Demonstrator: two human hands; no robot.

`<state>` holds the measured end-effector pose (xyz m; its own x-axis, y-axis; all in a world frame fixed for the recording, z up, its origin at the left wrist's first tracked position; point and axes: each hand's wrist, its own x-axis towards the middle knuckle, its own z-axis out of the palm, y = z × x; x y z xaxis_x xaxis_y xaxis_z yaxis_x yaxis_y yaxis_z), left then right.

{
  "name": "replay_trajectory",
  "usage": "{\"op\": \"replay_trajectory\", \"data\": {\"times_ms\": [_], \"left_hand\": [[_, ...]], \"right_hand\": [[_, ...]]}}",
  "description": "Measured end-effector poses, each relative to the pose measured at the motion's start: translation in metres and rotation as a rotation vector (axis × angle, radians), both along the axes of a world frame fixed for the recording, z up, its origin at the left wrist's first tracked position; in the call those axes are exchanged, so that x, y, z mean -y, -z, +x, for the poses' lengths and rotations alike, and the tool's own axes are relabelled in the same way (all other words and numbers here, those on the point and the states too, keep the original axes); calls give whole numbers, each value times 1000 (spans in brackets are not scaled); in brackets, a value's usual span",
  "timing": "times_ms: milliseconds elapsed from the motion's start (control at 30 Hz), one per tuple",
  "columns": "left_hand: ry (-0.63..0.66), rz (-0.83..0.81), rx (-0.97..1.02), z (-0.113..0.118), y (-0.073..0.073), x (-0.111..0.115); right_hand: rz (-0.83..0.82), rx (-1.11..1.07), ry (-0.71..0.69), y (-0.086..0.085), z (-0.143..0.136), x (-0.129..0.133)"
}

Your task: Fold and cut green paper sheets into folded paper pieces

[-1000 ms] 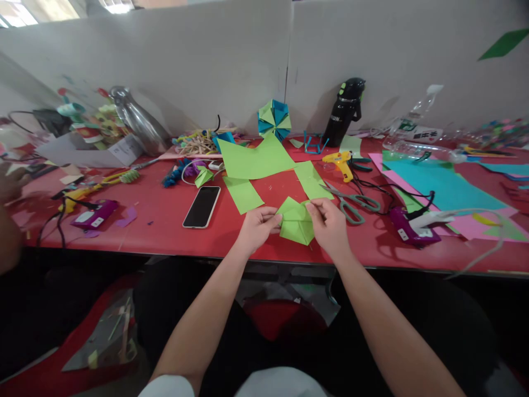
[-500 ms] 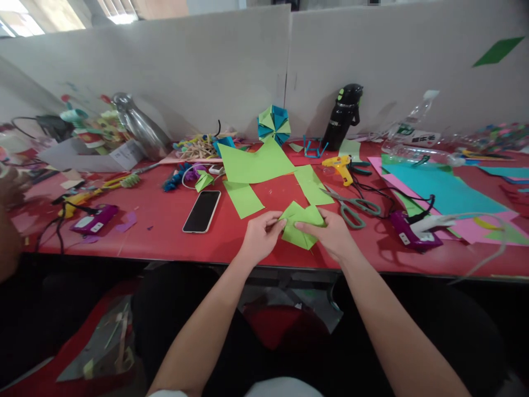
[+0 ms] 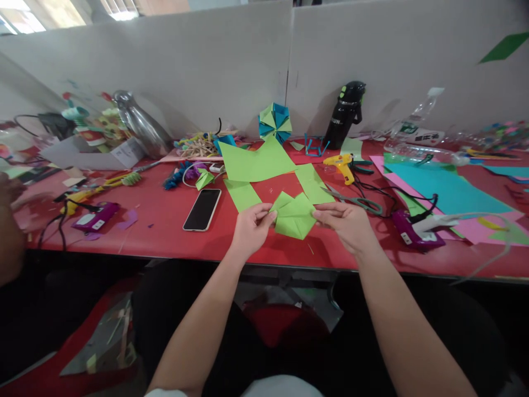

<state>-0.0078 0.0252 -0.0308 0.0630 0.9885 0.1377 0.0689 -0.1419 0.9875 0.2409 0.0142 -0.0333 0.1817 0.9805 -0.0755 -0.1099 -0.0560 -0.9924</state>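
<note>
A creased light green paper is stretched between my hands above the front part of the red table. My left hand pinches its left corner between thumb and fingers. The right corner is pinched by my right hand. Just behind lie a large green sheet and two smaller green pieces, one at left and one at right. Scissors rest behind my right hand, partly hidden by it. To the left of my left hand lies a phone.
On the red table stand a yellow glue gun, a black bottle, a steel flask and a paper ball. Purple boxes with cables lie on both sides. Another person's arm is at far left.
My hands have moved apart, the right one to the right and the left one slightly left. The green paper between them is spread wider and shows more of its surface.
</note>
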Motion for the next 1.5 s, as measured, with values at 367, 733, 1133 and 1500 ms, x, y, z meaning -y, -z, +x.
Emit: {"op": "replay_trajectory", "data": {"times_ms": [367,733,1133,1500], "left_hand": [[147,106,-156,6,0,11],[231,153,-208,11,5,16],[238,175,-278,11,7,15],[87,137,-209,-7,-1,3]], "right_hand": [[105,173,-243,-11,-27,10],[123,383,-182,-10,-32,17],[95,402,-200,-8,-33,17],[68,232,-225,-6,-15,13]]}}
